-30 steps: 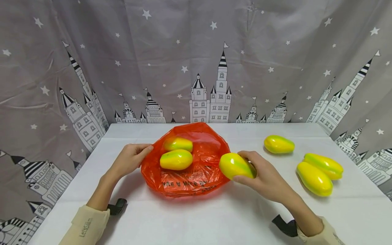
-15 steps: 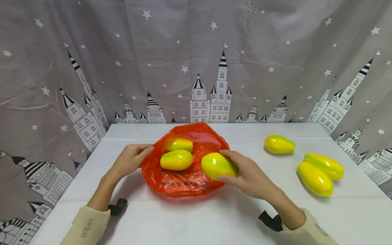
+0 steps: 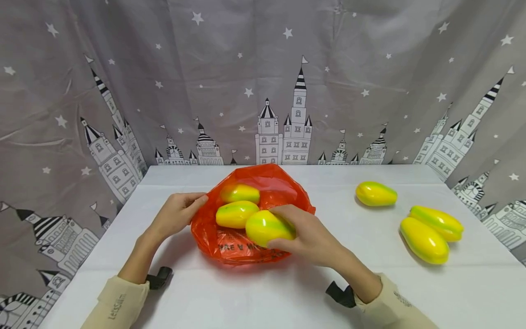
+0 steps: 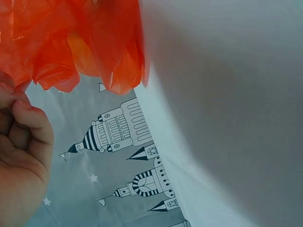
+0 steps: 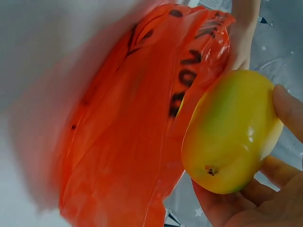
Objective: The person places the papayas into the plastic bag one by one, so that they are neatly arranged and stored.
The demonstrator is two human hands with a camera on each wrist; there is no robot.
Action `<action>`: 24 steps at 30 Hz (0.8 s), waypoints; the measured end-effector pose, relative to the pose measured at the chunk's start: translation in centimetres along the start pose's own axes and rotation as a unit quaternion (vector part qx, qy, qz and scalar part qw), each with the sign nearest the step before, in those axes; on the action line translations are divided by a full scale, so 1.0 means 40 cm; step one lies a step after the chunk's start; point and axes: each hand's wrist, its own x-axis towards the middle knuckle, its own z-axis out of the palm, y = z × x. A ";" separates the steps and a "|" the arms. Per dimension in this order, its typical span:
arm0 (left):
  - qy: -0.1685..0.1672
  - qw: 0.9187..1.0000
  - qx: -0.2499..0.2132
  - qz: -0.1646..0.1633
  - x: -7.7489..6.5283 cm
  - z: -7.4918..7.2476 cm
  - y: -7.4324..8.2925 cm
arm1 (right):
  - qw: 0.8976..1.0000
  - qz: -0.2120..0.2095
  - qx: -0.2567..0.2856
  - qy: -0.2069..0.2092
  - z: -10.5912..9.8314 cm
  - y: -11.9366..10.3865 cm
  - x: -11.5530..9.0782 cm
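A red plastic bag (image 3: 269,176) with black print lies open-mouthed on the table. My left hand (image 3: 174,214) pinches its left rim; in the left wrist view the fingers (image 4: 35,123) curl against the plastic. Inside the bag, toward its left side, are two glossy yellow-green papayas (image 3: 237,214), one behind the other. My right hand (image 3: 310,235) grips another papaya (image 3: 265,228) over the bag's mouth, thumb on one side and fingers on the other. The right wrist view shows this held papaya (image 5: 232,132) beside the bag's edge, its stem end visible.
On the right of the white table (image 3: 263,297) lie three more papayas: a single one (image 3: 376,193) farther back and a touching pair (image 3: 425,240) nearer. A grey curtain (image 3: 205,68) printed with castles and stars hangs behind the table.
My right hand has carried its papaya leftward from the bag's right rim to over the bag's mouth, close to the papayas inside. The left hand stays at the left rim.
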 end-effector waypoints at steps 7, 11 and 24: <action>-0.004 1.000 -0.005 -0.003 0.000 -0.001 0.003 | 1.000 -0.004 -0.002 -0.010 0.040 -0.018 0.034; -0.004 1.000 -0.006 -0.006 0.000 0.001 0.006 | 1.000 0.012 -0.003 -0.026 0.061 -0.031 0.054; -0.007 1.000 0.004 -0.007 -0.003 -0.002 0.007 | 0.997 0.035 -0.013 -0.062 0.122 -0.036 0.104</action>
